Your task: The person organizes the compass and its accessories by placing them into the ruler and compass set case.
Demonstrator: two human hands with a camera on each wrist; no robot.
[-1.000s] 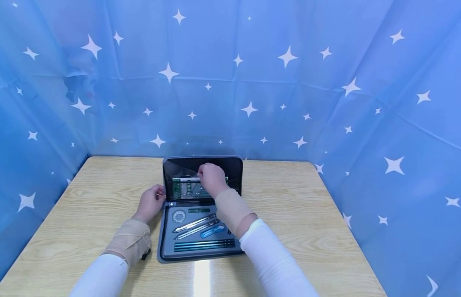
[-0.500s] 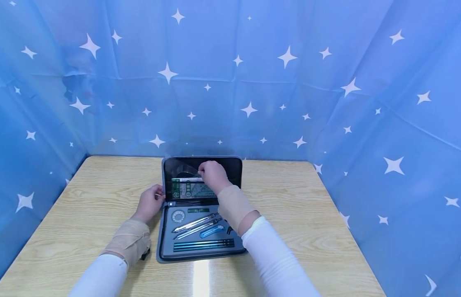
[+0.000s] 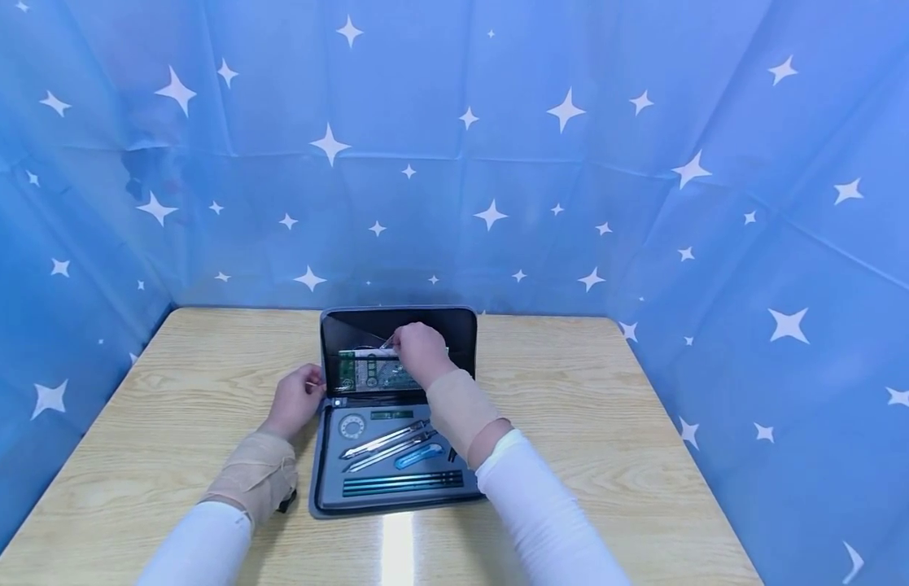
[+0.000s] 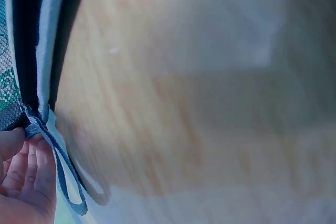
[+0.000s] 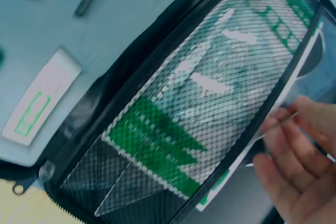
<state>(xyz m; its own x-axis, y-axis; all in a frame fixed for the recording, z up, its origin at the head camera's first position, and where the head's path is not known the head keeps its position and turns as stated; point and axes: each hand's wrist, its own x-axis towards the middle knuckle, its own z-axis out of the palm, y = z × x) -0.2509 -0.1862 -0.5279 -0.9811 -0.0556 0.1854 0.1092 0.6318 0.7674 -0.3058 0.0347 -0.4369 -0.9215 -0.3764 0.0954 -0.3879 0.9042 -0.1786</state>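
Note:
An unfolded zip case (image 3: 324, 488) lies on the table with its lid raised. My right hand (image 3: 421, 352) is at the lid, where it pinches the thin edge of a clear set square. That set square (image 5: 116, 184) shows as a pale triangular outline behind the mesh, reaching down into the lid pocket (image 5: 139, 195). In the same pocket sits a green and white printed packet (image 5: 157, 135). My left hand (image 3: 294, 403) grips the case's left edge at the hinge; its thumb and fingers pinch the blue fabric edging (image 4: 32, 127), from which a loop of tape hangs.
The case's grey tray holds a round pale disc (image 3: 343, 426), a small green box (image 3: 391, 415), metal compasses (image 3: 381, 441), a blue cutter-like tool (image 3: 418, 456) and several dark pencils (image 3: 403, 484). A white eraser-like block (image 5: 44, 95) lies there too. Behind the wooden table (image 3: 571, 423) hangs a starry curtain (image 3: 425, 195).
My right hand has shifted only slightly at the lid, and the set square's visible upper part has changed its tilt. My left hand keeps its place on the case.

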